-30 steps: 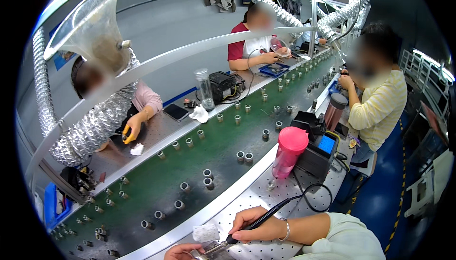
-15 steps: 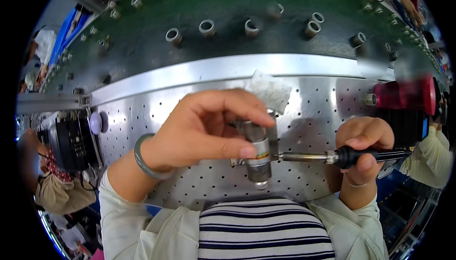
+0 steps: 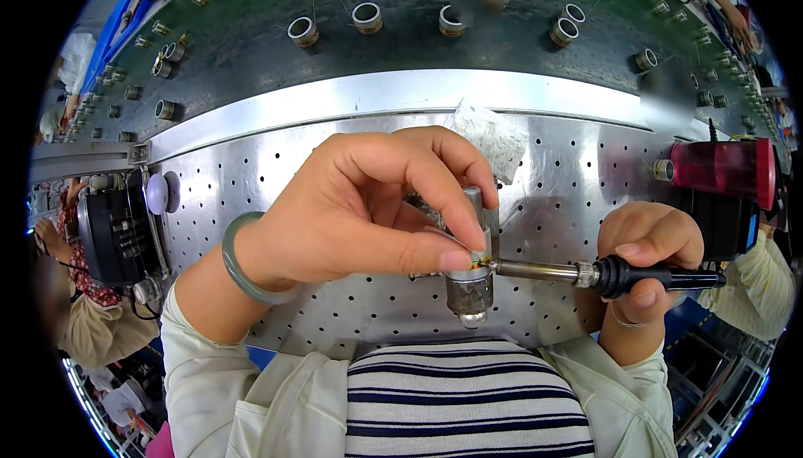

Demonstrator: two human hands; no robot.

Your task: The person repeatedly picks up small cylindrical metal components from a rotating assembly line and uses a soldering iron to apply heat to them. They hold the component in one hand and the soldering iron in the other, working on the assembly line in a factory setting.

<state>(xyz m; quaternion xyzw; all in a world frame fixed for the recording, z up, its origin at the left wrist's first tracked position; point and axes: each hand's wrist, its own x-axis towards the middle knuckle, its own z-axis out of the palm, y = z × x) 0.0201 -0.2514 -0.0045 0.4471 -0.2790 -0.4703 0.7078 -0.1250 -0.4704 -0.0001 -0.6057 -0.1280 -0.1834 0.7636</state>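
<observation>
My left hand (image 3: 360, 203) comes in from the left, thumb and index finger closed on a small metal ring (image 3: 478, 266) with tiny coloured parts along its side. That ring sits around an upright, worn metal post fixture (image 3: 470, 297) with a rounded silver end. My right hand (image 3: 657, 240) grips a soldering iron (image 3: 623, 277) by its black handle, the metal shaft pointing left. At the ring's right side, beside my left fingertips, is the iron's tip; whether it touches is too small to tell.
A perforated metal worktop (image 3: 242, 182) lies under my hands. Beyond its raised edge runs a green conveyor belt (image 3: 401, 65) with several metal rings. A crumpled white sheet (image 3: 493, 142) lies behind the fixture. A pink container (image 3: 721, 173) stands at right, a black device (image 3: 113, 232) at left.
My left index finger has come down beside the thumb onto the ring. The iron's tip has stayed close by the ring. Rings on the belt appear shifted, and the whole view has moved slightly.
</observation>
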